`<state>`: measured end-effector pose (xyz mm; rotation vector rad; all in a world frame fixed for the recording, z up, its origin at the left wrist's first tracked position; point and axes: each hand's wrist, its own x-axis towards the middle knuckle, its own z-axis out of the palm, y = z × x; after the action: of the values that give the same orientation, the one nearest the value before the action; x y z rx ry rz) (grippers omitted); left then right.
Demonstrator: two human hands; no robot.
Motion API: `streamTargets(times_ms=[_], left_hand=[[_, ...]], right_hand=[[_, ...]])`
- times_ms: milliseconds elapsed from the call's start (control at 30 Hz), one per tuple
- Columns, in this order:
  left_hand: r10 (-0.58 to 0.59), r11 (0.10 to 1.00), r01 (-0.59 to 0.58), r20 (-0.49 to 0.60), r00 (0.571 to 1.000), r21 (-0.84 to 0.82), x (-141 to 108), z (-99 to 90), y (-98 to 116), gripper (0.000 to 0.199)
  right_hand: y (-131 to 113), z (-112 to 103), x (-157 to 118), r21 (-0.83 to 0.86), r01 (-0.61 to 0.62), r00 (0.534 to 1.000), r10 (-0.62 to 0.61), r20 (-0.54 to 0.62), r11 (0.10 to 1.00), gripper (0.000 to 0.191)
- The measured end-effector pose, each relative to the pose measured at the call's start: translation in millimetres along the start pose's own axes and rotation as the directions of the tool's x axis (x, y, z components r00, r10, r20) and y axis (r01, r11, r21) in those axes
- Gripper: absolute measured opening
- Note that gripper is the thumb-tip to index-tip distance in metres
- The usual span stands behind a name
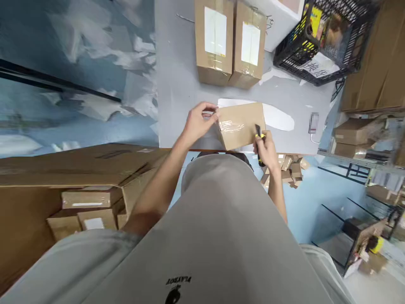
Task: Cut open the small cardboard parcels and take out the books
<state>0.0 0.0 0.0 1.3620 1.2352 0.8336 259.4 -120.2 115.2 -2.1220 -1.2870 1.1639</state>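
A brown cardboard box with clear tape across its left part lies tilted near the front edge of the table. My left hand grips the box at its upper left corner, thumb and fingers closed there. My right hand is wrapped around a black and yellow utility knife, its blade end pointing up over the right part of the box. Under the box lies a white sheet with a rounded end.
Two taped cartons with white labels stand at the back of the grey table, beside a white box and a black crate. A large open carton is at my left. Cardboard scraps lie on the floor.
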Motion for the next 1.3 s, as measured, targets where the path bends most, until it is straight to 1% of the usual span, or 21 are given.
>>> streamTargets(times_ms=[133, 233, 300, 400, 500, 633, 867, 1100, 1233, 1300], left_hand=[[0.002, 1.0, -0.003, 0.038, 0.999, 0.026, 5, -5.0, 3, 0.025], [0.013, 0.999, -0.015, 0.042, 0.999, 0.047, 6, -5.7, 4, 0.025], [0.021, 0.999, -0.022, 0.032, 0.999, 0.046, 6, -4.7, 4, 0.023], [0.021, 0.999, -0.022, 0.027, 0.999, 0.027, 7, -2.7, 3, 0.022], [0.013, 1.0, -0.014, 0.026, 1.0, 0.001, 7, -0.8, 2, 0.021], [-0.001, 1.0, 0.002, 0.01, 1.0, -0.024, 7, 1.8, 1, 0.02], [-0.007, 0.998, 0.008, 0.001, 1.0, -0.062, 8, 3.4, 1, 0.021], [-0.005, 0.997, 0.006, 0.009, 1.0, -0.083, 7, 2.4, 1, 0.023], [-0.006, 0.996, 0.007, 0.004, 1.0, -0.086, 6, 2.7, 0, 0.023], [-0.016, 0.997, 0.016, 0.0, 1.0, -0.078, 6, 2.7, 0, 0.023]], right_hand=[[-26, 30, -15, -0.104, 0.163, 0.987, -0.163, 0.013, 0.981, 0.028], [-43, 49, -16, -0.181, 0.271, 0.963, -0.268, 0.039, 0.946, 0.03], [-53, 57, -14, -0.231, 0.301, 0.954, -0.295, 0.063, 0.925, 0.031], [-66, 62, -9, -0.293, 0.312, 0.95, -0.298, 0.092, 0.904, 0.031], [-75, 64, -3, -0.344, 0.301, 0.953, -0.276, 0.122, 0.889, 0.028], [-82, 65, 3, -0.424, 0.246, 0.969, -0.216, 0.117, 0.872, 0.024], [-97, 65, 0, -0.545, 0.182, 0.982, -0.118, 0.149, 0.819, 0.026], [-119, 73, -9, -0.707, 0.113, 0.984, 0.018, 0.176, 0.698, 0.034], [-133, 85, -11, -0.767, 0.036, 0.987, 0.099, 0.129, 0.64, 0.039], [-139, 89, -8, -0.776, 0.014, 0.986, 0.121, 0.115, 0.631, 0.04]])
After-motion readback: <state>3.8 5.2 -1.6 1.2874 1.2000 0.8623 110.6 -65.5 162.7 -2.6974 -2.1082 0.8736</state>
